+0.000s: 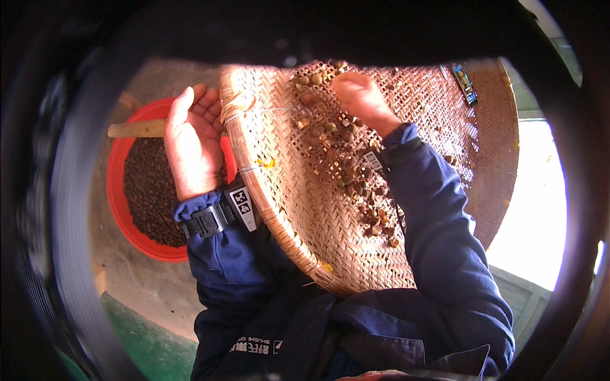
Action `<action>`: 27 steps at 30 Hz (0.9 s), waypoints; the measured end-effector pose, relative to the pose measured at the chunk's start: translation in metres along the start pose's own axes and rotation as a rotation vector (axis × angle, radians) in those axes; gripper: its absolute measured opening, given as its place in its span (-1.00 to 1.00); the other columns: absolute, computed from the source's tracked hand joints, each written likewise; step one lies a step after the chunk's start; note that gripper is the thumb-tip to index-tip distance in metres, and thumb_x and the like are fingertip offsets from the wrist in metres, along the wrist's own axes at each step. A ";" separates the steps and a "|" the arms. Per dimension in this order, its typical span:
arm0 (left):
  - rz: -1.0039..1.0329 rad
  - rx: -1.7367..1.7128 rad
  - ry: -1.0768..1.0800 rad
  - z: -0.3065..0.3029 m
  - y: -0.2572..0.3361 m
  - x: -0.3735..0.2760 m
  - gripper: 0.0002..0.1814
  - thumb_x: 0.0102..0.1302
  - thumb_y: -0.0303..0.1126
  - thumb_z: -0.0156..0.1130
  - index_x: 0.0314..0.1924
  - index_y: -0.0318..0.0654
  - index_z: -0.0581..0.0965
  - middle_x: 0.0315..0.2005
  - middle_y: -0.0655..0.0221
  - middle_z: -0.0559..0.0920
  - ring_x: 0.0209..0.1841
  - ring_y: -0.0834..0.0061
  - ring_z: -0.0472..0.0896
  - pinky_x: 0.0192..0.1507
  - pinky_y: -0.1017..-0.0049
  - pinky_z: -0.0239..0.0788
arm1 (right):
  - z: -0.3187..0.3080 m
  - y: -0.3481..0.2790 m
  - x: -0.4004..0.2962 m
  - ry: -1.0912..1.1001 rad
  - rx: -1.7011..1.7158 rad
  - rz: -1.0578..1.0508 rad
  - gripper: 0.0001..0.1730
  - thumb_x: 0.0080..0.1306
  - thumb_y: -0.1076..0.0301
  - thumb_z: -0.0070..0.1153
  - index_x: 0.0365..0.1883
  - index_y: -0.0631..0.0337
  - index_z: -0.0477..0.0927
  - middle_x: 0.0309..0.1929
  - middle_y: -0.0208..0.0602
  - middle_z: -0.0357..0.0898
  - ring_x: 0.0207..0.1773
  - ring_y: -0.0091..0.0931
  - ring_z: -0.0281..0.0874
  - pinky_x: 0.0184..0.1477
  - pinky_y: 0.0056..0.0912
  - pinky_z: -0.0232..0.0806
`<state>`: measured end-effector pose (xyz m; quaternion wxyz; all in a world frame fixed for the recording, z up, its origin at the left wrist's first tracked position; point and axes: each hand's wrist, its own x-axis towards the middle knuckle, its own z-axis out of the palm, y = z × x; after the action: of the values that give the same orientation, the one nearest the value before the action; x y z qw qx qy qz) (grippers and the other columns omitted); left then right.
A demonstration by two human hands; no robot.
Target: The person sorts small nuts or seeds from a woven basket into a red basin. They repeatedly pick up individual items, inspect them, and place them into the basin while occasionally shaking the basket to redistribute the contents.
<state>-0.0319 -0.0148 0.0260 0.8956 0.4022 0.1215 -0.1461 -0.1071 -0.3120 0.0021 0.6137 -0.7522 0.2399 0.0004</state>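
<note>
A large round woven bamboo tray (295, 190) with a bound rim lies before me. Scattered over its middle are brown round nuts or seed pods (350, 188), some broken, with bits of husk. My right hand (360, 97) is over the upper part of the tray, among the pods, fingers curled; whether something is between them is hidden. Palm up, my left hand (198, 138) is just outside the tray's left rim, fingers slightly bent, with nothing visible in the palm. Below it stands a red plastic basin (116, 190) filled with small dark brown seeds or nuts (150, 190).
A pale wooden stick (138, 128) crosses over the basin, partly behind my left hand. A phone-like device with a lit screen (464, 85) lies at the tray's upper right. Concrete floor (143, 290) shows at the left, with a green painted area (143, 333) below.
</note>
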 end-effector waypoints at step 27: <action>0.001 -0.013 -0.034 0.000 0.000 -0.001 -0.48 0.48 -0.13 0.14 0.14 -0.52 0.41 -0.01 0.08 0.58 0.06 0.26 0.54 0.23 0.27 0.35 | -0.026 0.016 0.057 0.189 -0.932 -0.258 -0.68 0.19 0.09 0.18 -0.24 0.11 0.74 -0.30 -0.05 0.73 -0.18 -0.09 0.70 -0.09 -0.03 0.51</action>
<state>-0.0327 -0.0147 0.0262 0.9002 0.3940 0.1069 -0.1518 -0.0700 -0.3588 -0.0234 0.1827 -0.9670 0.1737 -0.0365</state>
